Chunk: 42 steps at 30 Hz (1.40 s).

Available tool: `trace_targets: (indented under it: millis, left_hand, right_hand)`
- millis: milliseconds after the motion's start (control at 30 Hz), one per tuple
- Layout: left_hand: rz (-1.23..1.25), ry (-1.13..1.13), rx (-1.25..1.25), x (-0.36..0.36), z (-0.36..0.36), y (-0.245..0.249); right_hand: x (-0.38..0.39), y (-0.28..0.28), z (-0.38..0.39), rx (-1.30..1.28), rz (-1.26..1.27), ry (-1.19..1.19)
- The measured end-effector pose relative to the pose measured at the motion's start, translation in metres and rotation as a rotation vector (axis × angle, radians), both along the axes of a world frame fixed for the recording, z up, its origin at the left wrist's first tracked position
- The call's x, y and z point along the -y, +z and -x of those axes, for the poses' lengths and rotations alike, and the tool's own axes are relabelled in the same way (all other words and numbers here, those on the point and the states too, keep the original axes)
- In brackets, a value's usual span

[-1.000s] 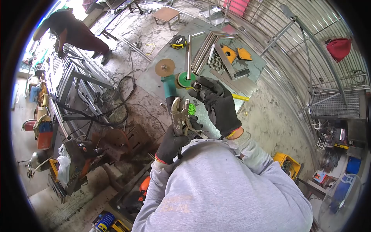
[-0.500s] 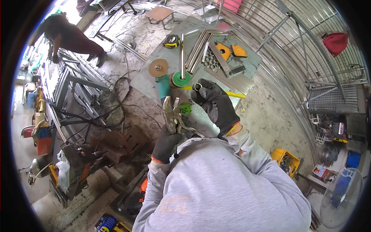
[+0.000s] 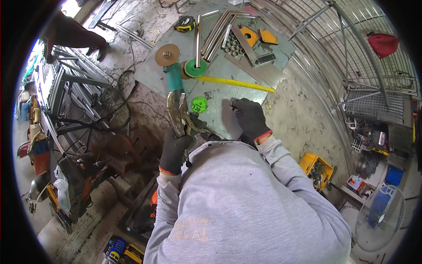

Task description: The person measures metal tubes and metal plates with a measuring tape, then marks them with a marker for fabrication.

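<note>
My left hand (image 3: 175, 152), in a dark glove, is closed around the worn metal locking pliers (image 3: 176, 115). Just beyond the pliers lies a teal angle grinder (image 3: 173, 78) with a brown disc (image 3: 167, 55). My right hand (image 3: 251, 118), also gloved, is over the metal sheet with its fingers curled; what it may hold is too small to name. A round green label (image 3: 199, 104) lies between the hands. Beyond them are a green disc (image 3: 195, 68) and a yellow measuring strip (image 3: 237, 83).
Bent metal tubes (image 3: 220, 33), orange magnet squares (image 3: 249, 36) and a tape measure (image 3: 184, 23) lie on the sheet. A yellow container (image 3: 316, 171) stands right. Metal frames (image 3: 74, 83) are stacked left, where another person (image 3: 74, 33) stands. Cables (image 3: 127, 94) cross the floor.
My right hand has turned over and moved lower; the ring at its fingertips no longer shows. The view has shifted, so the sheet and its tools appear higher and further left.
</note>
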<state>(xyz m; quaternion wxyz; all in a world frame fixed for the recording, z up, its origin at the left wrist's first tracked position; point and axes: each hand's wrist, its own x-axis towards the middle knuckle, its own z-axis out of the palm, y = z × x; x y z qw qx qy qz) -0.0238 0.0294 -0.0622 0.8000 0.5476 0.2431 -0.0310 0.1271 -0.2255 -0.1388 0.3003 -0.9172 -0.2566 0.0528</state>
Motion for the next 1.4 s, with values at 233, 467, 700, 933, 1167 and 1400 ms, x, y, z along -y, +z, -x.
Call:
trace_targets:
  millis: [233,467,700,933,1167,1400]
  left_hand:
    - [-0.048,0.015,-0.138,0.001,0.007,0.005]
    - [-0.007,0.038,-0.103,-0.009,0.019,-0.027]
    - [0.080,0.057,-0.126,0.001,0.013,-0.026]
    - [-0.032,0.062,-0.146,0.007,0.011,-0.012]
    - [-0.180,-0.044,-0.038,0.011,0.003,-0.007]
    - [0.014,-0.016,-0.180,0.016,-0.010,0.000]
  right_hand:
    - [0.006,0.004,-0.007,0.103,0.031,-0.064]
    - [0.039,0.008,-0.031,0.059,-0.049,0.010]
    - [0.026,-0.003,-0.037,0.210,0.088,0.297]
    - [0.024,-0.003,-0.021,0.189,0.033,0.191]
    - [0.012,-0.017,-0.038,0.221,-0.082,0.342]
    - [0.017,-0.023,-0.038,0.187,-0.138,0.309]
